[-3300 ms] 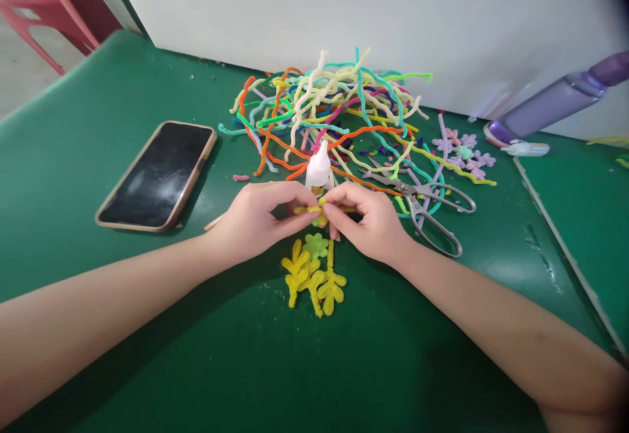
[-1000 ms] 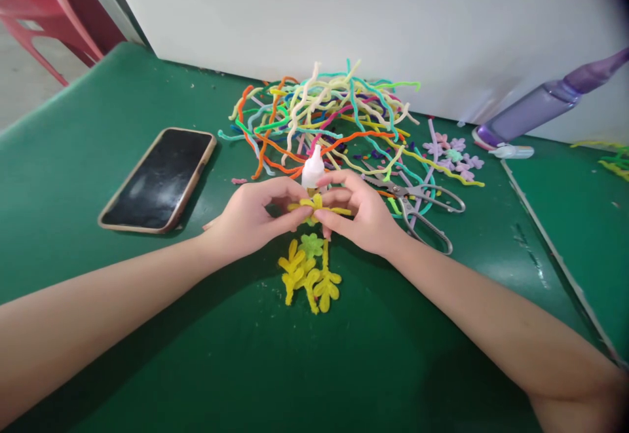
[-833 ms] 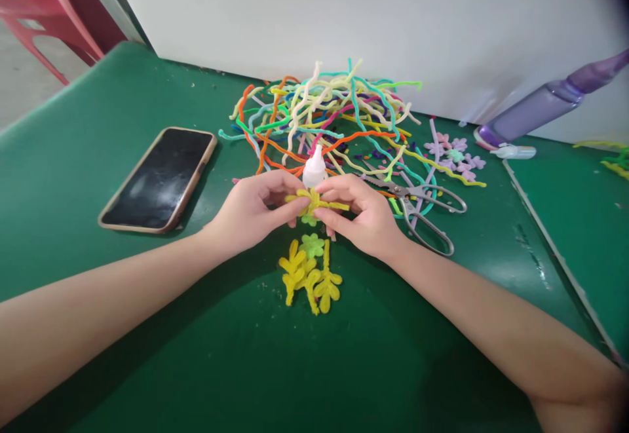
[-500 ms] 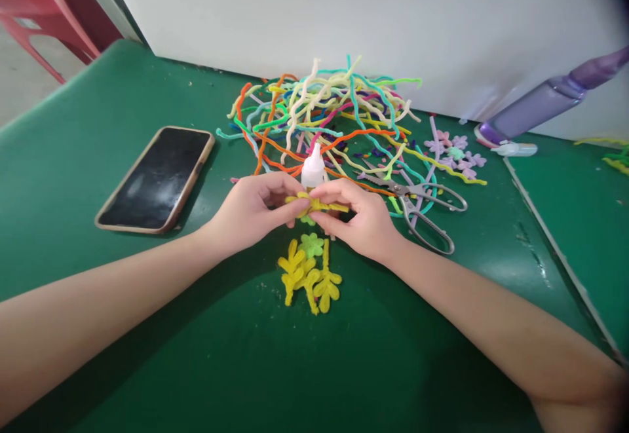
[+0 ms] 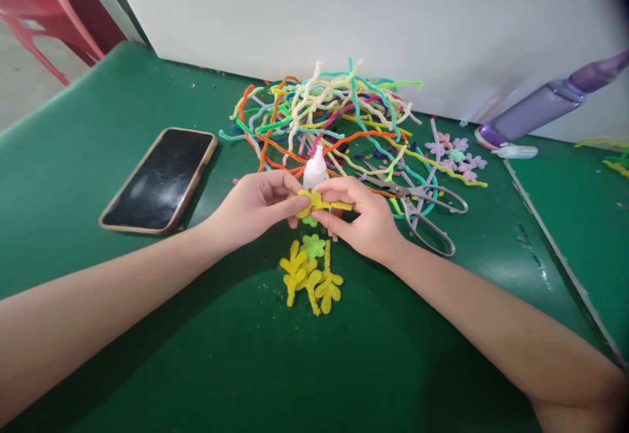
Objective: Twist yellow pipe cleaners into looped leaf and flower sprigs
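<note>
Between my two hands is a yellow pipe-cleaner leaf sprig (image 5: 314, 202), its stem pointing right. My left hand (image 5: 260, 209) pinches the looped end with thumb and fingers. The fingers of my right hand (image 5: 361, 215) close on it near the stem. Just behind them stands a small white squeeze bottle (image 5: 315, 169), its lower part hidden by the fingers. On the table nearer to me lie several finished yellow leaf sprigs (image 5: 328, 287), overlapping, with a light green pipe-cleaner flower (image 5: 313, 245) at their top edge. Another bit of light green shows under my hands.
A tangled heap of colourful pipe cleaners (image 5: 324, 102) lies against the white wall. Scissors (image 5: 417, 200) rest to the right, with small purple and pink flowers (image 5: 457, 154) beyond. A purple bottle (image 5: 535, 109) leans at far right. A phone (image 5: 160, 181) lies on the left.
The yellow sprig has turned slightly between my fingers, so its loops show more fully. My hands stay in nearly the same place; the whole view has shifted a little.
</note>
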The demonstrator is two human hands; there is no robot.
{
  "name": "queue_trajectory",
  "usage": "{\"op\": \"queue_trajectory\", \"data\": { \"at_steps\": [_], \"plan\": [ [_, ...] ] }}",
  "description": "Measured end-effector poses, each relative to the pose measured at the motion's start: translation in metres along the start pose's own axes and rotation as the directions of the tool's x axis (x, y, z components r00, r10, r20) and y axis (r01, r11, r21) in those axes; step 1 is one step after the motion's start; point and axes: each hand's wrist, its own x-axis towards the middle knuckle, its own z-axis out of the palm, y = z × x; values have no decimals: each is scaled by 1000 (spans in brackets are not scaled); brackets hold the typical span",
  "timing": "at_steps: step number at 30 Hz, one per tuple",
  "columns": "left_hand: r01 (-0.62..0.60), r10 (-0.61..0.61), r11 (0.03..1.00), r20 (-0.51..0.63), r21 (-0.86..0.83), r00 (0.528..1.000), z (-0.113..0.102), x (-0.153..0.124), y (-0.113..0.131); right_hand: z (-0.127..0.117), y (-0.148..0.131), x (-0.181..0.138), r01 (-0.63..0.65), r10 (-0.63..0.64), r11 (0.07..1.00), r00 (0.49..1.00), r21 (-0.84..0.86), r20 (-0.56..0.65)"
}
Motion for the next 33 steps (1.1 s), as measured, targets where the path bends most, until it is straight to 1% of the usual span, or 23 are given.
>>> {"op": "queue_trajectory", "data": {
  "at_steps": [5,8,13,16,21,25,30,33],
  "plan": [
    [-72,72,997,16,4,997,2,-2,0,0,1,2,-103,107,987,994,122,-22],
    [-97,97,995,32,15,995,2,-2,-1,0,4,3,-141,142,976,990,168,7],
    [-70,68,996,40,59,997,1,-1,-2,0,8,4,-144,134,955,990,261,54],
    [-42,40,998,44,50,998,1,0,-2,-1,9,4,-166,148,934,986,316,81],
    [-10,9,1000,43,21,999,1,0,-1,-2,8,6,-195,170,917,980,347,101],
    [-29,29,999,15,14,999,1,0,0,-2,6,7,-227,214,905,974,359,76],
    [-79,73,993,74,90,995,0,-1,2,-4,6,8,-221,219,907,975,357,48],
    [-66,55,988,81,138,995,0,-2,2,-3,5,7,-208,200,917,978,340,61]
  ]
}}
